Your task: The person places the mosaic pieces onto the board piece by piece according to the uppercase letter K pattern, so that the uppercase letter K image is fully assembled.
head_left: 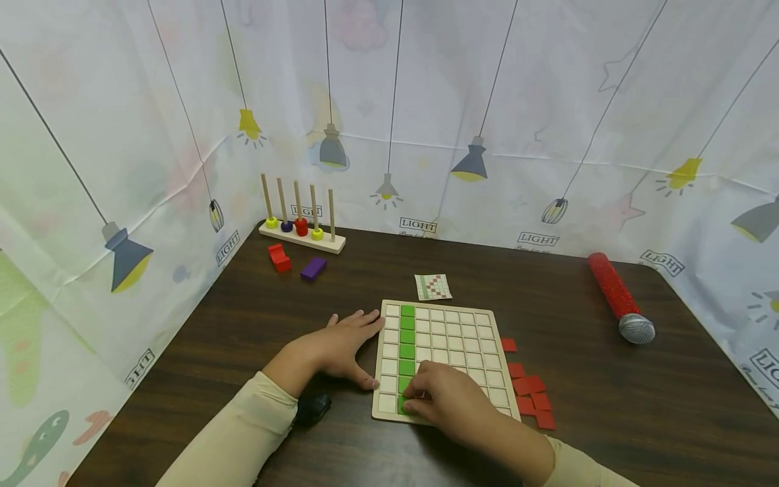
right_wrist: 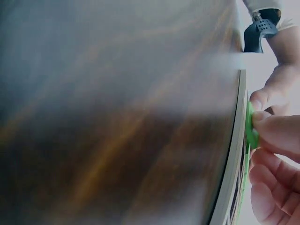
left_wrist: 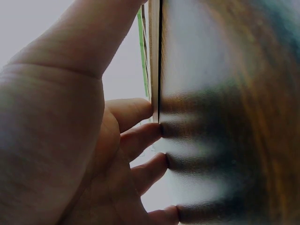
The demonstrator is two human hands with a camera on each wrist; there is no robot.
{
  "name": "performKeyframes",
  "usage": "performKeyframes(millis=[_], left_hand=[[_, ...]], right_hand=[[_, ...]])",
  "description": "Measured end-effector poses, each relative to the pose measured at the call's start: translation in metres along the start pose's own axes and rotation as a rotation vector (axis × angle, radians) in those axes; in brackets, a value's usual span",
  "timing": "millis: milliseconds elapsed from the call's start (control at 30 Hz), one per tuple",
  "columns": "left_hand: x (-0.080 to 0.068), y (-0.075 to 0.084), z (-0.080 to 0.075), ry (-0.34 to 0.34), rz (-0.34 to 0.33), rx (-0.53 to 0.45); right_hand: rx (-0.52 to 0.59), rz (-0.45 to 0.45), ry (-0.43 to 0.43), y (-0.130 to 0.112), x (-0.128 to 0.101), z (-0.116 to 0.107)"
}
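At the far left, the peg stand [head_left: 301, 233], red block [head_left: 280, 257] and purple block [head_left: 313, 269] sit toward the back of the table, well apart from the board, probably so they leave your working area free. Your left hand [head_left: 343, 345] grasps nothing: its fingers are spread, with thumb and index fingertip touching the left edge of the board [head_left: 455, 343], which likely keeps it from sliding. The board lies flat in front of you, its second column filled with green tiles [head_left: 407, 351].

At the bottom of that column, your right hand pinches a green tile [right_wrist: 251, 137] between thumb and finger, a grip that seems suited to lining up a thin piece with its cell; whether it lies fully flat you cannot tell. Just beyond the board is a patterned card [head_left: 433, 287], apparently set where you can glance at it. Loose red tiles [head_left: 525, 386] cluster along the right edge, conveniently near your right hand [head_left: 453, 402]. The red microphone [head_left: 617, 297] rests farther right, out of your way.
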State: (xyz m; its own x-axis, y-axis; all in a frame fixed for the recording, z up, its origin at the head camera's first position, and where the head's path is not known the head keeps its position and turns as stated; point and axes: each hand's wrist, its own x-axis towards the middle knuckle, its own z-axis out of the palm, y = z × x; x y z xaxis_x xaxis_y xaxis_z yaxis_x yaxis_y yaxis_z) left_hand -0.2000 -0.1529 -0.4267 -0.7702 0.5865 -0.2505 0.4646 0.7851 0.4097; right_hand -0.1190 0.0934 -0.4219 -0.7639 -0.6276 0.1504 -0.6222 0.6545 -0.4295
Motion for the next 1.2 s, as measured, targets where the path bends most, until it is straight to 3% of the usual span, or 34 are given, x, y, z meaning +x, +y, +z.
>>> performKeyframes(millis=[233,467,633,767,867,1033,1200], left_hand=[[0.003,0.000,0.000,0.000,0.004,0.003],[0.004,0.002,-0.002,-0.005,0.004,0.005],[0.004,0.004,-0.003,-0.007,0.004,0.007],[0.004,0.004,-0.003,-0.014,0.001,0.003],[0.003,0.002,-0.002,-0.017,-0.001,-0.003],[0.001,0.000,-0.001,-0.013,0.012,-0.018],[0.001,-0.002,0.000,-0.013,0.012,-0.014]], right_hand=[[-0.149,-0.109,0.021,-0.007,-0.008,0.004],[-0.073,-0.104,-0.015,-0.008,-0.019,-0.014],[0.045,0.045,0.014,0.022,-0.025,-0.052],[0.112,0.251,0.043,0.066,-0.032,-0.085],[0.105,0.383,0.038,0.101,-0.038,-0.100],[0.059,0.463,-0.021,0.144,-0.046,-0.106],[0.107,0.464,-0.063,0.160,-0.049,-0.102]])
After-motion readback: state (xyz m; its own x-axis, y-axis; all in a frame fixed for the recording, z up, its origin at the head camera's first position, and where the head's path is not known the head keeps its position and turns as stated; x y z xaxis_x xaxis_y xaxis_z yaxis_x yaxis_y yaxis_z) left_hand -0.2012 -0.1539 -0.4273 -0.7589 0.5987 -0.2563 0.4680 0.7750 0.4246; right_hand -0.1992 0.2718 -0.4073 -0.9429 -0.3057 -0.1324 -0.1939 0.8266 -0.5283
